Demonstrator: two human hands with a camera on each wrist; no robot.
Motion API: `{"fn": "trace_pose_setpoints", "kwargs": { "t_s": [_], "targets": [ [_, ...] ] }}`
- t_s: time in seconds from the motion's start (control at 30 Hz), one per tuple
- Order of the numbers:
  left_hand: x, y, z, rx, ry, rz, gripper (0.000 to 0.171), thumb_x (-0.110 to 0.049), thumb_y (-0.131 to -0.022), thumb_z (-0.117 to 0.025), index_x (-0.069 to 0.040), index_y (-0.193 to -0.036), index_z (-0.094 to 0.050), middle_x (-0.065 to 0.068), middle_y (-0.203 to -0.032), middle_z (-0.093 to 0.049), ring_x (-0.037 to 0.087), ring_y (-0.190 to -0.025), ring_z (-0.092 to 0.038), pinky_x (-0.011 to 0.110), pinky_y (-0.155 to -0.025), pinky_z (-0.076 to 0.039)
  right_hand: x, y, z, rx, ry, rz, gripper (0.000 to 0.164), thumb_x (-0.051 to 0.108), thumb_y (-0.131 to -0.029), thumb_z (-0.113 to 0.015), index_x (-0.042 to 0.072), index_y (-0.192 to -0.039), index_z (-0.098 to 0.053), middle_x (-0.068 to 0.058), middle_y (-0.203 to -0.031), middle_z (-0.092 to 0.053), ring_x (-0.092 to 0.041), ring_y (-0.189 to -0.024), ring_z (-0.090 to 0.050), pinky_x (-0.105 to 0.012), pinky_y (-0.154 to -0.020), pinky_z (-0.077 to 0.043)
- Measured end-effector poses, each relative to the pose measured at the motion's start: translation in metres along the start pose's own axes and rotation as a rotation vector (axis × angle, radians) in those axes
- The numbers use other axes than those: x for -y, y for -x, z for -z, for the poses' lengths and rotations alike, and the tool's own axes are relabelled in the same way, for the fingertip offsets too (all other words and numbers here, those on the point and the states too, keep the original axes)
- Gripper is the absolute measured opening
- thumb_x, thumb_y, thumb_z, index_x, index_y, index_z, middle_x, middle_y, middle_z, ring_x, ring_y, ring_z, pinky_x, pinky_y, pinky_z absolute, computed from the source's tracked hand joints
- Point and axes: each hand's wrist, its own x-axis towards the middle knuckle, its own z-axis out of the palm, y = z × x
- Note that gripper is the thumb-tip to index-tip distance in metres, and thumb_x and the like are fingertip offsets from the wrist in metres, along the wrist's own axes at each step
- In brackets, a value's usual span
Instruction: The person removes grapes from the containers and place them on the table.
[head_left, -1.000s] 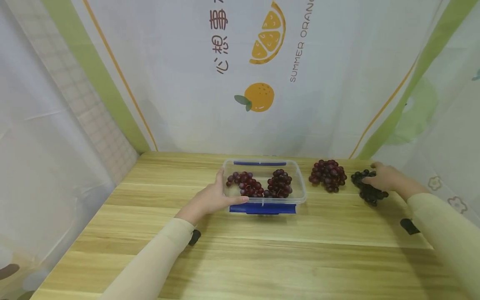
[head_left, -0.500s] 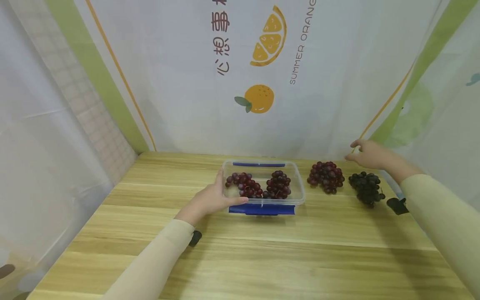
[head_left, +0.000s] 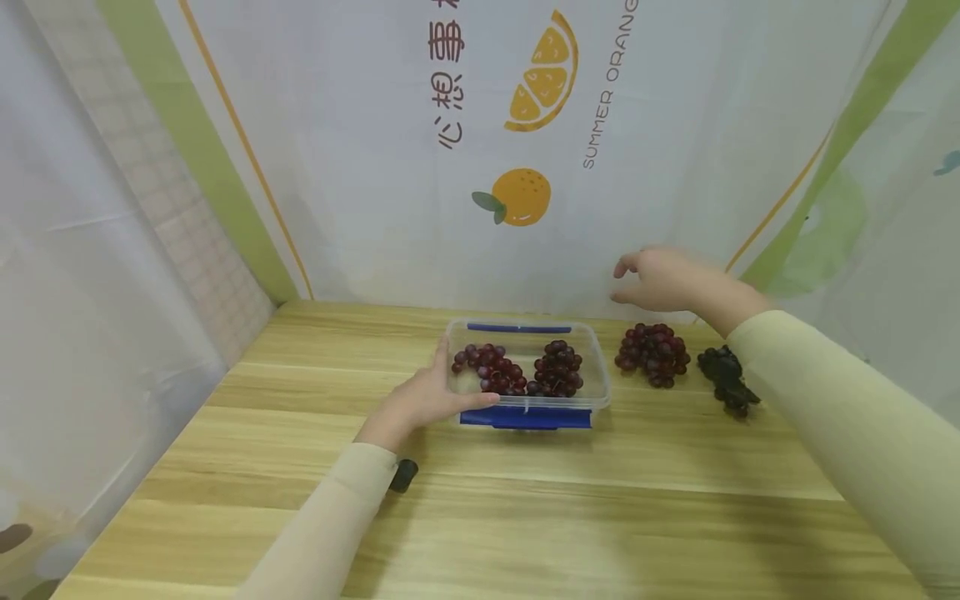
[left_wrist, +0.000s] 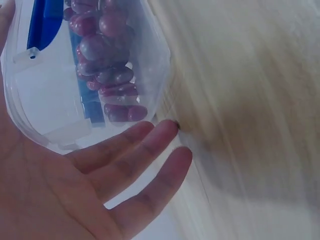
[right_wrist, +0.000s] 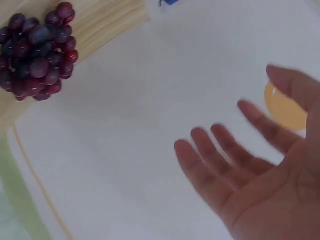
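Note:
A clear plastic food container [head_left: 600, 367] with blue flaps stands near the back of the wooden table. Two bunches of red grapes [head_left: 558, 367] show inside it; whether a lid covers them I cannot tell. My left hand [head_left: 420, 400] rests against its left end, thumb along the front rim. In the left wrist view, several fingers [left_wrist: 150, 195] lie nearly straight beside the container wall. My right hand [head_left: 667, 279] hangs in the air above the back edge, its fingers loosely bent and holding nothing. Another red grape bunch [head_left: 652, 354] lies below it, right of the container.
A dark grape bunch [head_left: 726, 379] lies farther right, partly hidden by my right sleeve [head_left: 825, 400]. A white curtain [head_left: 375, 242] with orange prints hangs directly behind the table [head_left: 525, 517]. More curtains hang at both sides.
My right hand has left the dark grapes, risen, and swung left above the red bunch, empty. My left hand and the container have stayed in place.

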Motion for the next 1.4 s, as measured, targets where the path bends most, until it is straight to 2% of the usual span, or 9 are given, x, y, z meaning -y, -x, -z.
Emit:
{"fn": "trace_pose_setpoints", "kwargs": {
  "t_s": [0.2,0.33,0.43,0.67,0.83,1.07,1.27,1.33,1.4],
  "targets": [
    [0.001,-0.002,-0.002,-0.009,-0.016,0.005,0.145,-0.093,-0.056,-0.059,-0.025,-0.155,0.020,0.018,-0.155,-0.038,0.040,-0.126,-0.056,0.055,-0.097,-0.049,0.033,-0.012,-0.009,0.124,0.079,0.128,0.044,0.034,-0.090,-0.068,0.010,-0.127,-0.061,-0.019,-0.133,-0.054,-0.038,-0.122,-0.054,-0.055,-0.102,-0.044],
    [0.000,-0.002,-0.001,-0.001,-0.034,0.017,0.142,-0.091,-0.059,-0.061,-0.024,-0.156,0.020,0.019,-0.155,-0.038,0.040,-0.125,-0.057,0.055,-0.095,-0.050,0.048,-0.017,-0.016,0.199,0.089,0.157,0.047,0.035,-0.090,-0.068,0.014,-0.131,-0.059,-0.016,-0.140,-0.050,-0.037,-0.126,-0.052,-0.054,-0.105,-0.043],
    [-0.001,-0.002,0.000,-0.001,-0.035,0.022,0.141,-0.090,-0.060,-0.061,-0.024,-0.156,0.019,0.018,-0.156,-0.036,0.040,-0.128,-0.054,0.056,-0.098,-0.048,0.055,-0.021,-0.021,0.218,0.090,0.177,0.047,0.034,-0.090,-0.069,0.014,-0.132,-0.059,-0.016,-0.140,-0.050,-0.036,-0.126,-0.053,-0.053,-0.103,-0.045],
    [-0.001,-0.006,-0.002,-0.002,-0.030,0.001,0.139,-0.092,-0.058,-0.059,-0.033,-0.152,0.025,0.017,-0.157,-0.033,0.040,-0.129,-0.053,0.056,-0.099,-0.048,0.065,-0.024,-0.039,0.249,0.113,0.192,0.049,0.030,-0.088,-0.072,0.016,-0.133,-0.059,-0.013,-0.138,-0.052,-0.031,-0.122,-0.055,-0.047,-0.097,-0.049],
    [0.002,-0.004,-0.002,0.004,-0.025,-0.001,0.138,-0.090,-0.060,-0.061,-0.032,-0.152,0.025,0.018,-0.157,-0.033,0.040,-0.130,-0.053,0.056,-0.100,-0.047,0.071,-0.029,-0.057,0.327,0.117,0.207,0.054,0.022,-0.086,-0.072,0.019,-0.138,-0.056,-0.012,-0.143,-0.048,-0.028,-0.120,-0.056,-0.040,-0.088,-0.053],
    [0.000,0.000,0.001,0.008,-0.012,-0.009,0.138,-0.087,-0.063,-0.063,-0.031,-0.151,0.027,0.019,-0.156,-0.036,0.039,-0.129,-0.054,0.055,-0.103,-0.045,0.072,-0.038,-0.079,0.358,0.146,0.230,0.068,0.010,-0.082,-0.074,0.018,-0.145,-0.049,-0.013,-0.145,-0.045,-0.024,-0.117,-0.055,-0.031,-0.076,-0.050],
    [-0.001,0.001,0.002,0.020,-0.015,-0.013,0.138,-0.086,-0.065,-0.063,-0.028,-0.152,0.026,0.020,-0.156,-0.035,0.038,-0.130,-0.053,0.055,-0.104,-0.044,0.069,-0.039,-0.097,0.380,0.219,0.238,0.078,0.020,-0.080,-0.080,0.021,-0.149,-0.043,-0.013,-0.149,-0.042,-0.027,-0.123,-0.054,-0.039,-0.090,-0.054],
    [0.000,0.001,0.002,0.016,-0.014,-0.007,0.138,-0.086,-0.065,-0.063,-0.028,-0.152,0.026,0.019,-0.156,-0.035,0.039,-0.130,-0.053,0.055,-0.104,-0.044,0.068,-0.039,-0.102,0.364,0.265,0.267,0.079,0.020,-0.079,-0.082,0.019,-0.148,-0.044,-0.016,-0.147,-0.042,-0.027,-0.116,-0.058,-0.040,-0.088,-0.055],
    [0.000,0.001,0.001,0.025,-0.008,0.003,0.138,-0.086,-0.064,-0.063,-0.028,-0.152,0.027,0.018,-0.158,-0.031,0.039,-0.133,-0.050,0.056,-0.106,-0.042,0.067,-0.038,-0.108,0.349,0.306,0.292,0.078,0.020,-0.079,-0.082,0.017,-0.147,-0.045,-0.019,-0.145,-0.042,-0.024,-0.101,-0.061,-0.038,-0.080,-0.056]
  ]
}}
